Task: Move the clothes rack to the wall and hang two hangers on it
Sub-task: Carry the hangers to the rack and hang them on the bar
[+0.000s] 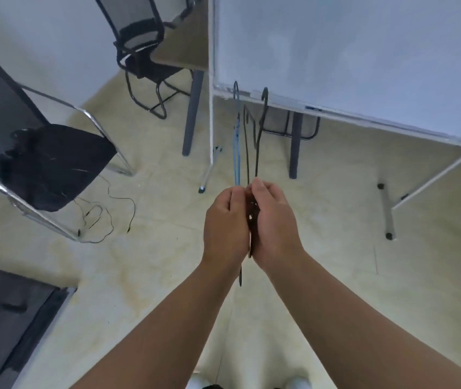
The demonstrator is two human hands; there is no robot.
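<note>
My left hand [225,223] and my right hand [272,220] are pressed close together in the middle of the view, both closed around a bundle of thin hangers seen edge-on. A blue hanger [236,147] sticks forward from my left hand, its hook near the whiteboard's lower edge. Black hangers [257,141] stick forward from between my hands, one hook at the whiteboard's tray. A black end pokes out below my wrists. No clothes rack is in view.
A whiteboard on a wheeled metal stand [350,51] fills the upper right. A mesh chair [142,49] and a desk [184,51] stand behind it. A black chair with chrome legs [49,164] is at left, thin cables [102,217] beneath it.
</note>
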